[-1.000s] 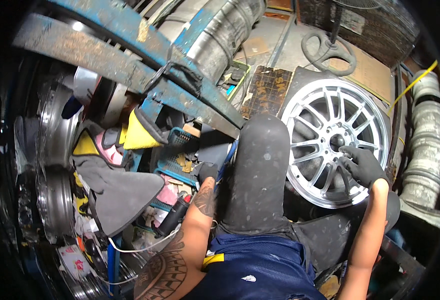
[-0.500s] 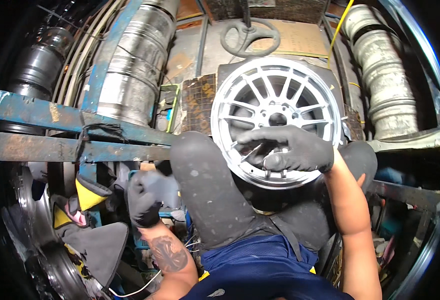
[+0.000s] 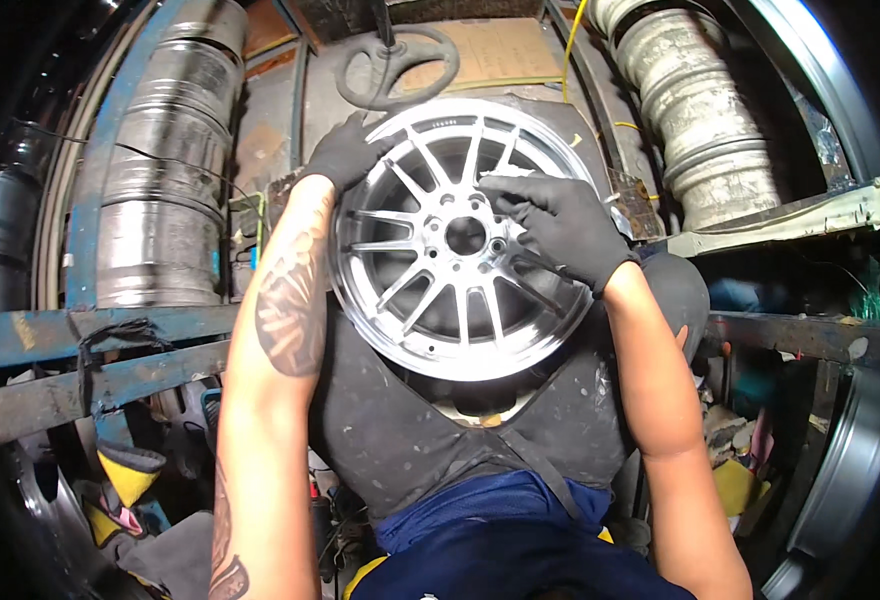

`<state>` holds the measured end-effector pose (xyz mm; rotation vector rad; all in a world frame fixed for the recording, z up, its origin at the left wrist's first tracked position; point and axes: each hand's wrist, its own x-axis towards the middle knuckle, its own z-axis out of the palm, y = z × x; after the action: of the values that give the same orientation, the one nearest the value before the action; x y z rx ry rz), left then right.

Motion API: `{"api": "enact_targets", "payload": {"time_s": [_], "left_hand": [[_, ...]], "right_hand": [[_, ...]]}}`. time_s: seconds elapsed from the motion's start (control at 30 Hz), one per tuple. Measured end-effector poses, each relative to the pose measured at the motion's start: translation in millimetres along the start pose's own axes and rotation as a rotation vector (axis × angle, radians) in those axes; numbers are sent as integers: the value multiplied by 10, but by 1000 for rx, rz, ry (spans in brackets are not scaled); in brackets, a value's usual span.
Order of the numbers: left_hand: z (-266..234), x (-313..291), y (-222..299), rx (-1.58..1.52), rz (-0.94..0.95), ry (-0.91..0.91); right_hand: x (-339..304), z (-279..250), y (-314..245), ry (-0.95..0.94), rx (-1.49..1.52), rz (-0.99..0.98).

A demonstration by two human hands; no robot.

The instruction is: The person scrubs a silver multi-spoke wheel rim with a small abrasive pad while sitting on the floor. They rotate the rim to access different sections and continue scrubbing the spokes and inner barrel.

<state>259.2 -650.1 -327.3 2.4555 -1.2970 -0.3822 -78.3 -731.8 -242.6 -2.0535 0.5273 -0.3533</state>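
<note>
A silvery multi-spoke wheel rim (image 3: 438, 345) lies face up, slightly tilted, over my lap between my knees. My left hand (image 3: 348, 152), in a dark glove, grips the rim's upper left edge; its fingertips are partly out of sight there. Over the spokes right of the hub hole is my right hand (image 3: 565, 230), also gloved, fingers bent toward the hub. Beside its fingertips shows a small pale scrap (image 3: 510, 172), whose kind is unclear. What the right fingers close on is mostly hidden.
Stacked metal wheel barrels (image 3: 165, 190) stand at left, with duller ones (image 3: 705, 120) at right. A steering wheel (image 3: 397, 68) is beyond the rim. Blue metal bars (image 3: 160, 325) run beside my left arm. A yellow-and-grey pad (image 3: 128, 470) hangs lower left.
My left hand has come up from beside my left knee to the rim's far left edge. The right hand has moved from the near spokes to right of the hub. The view has shifted.
</note>
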Motion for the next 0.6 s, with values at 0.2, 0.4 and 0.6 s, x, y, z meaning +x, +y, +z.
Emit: {"api": "enact_targets", "payload": {"time_s": [0.2, 0.4, 0.6], "left_hand": [[48, 96, 397, 150, -23, -178], [-310, -270, 487, 267, 55, -129], [-322, -235, 601, 336, 93, -227]], "right_hand": [[-661, 43, 34, -267, -388, 47], [-1562, 655, -169, -455, -488, 160], [-1718, 1204, 33, -438, -545, 99]]}}
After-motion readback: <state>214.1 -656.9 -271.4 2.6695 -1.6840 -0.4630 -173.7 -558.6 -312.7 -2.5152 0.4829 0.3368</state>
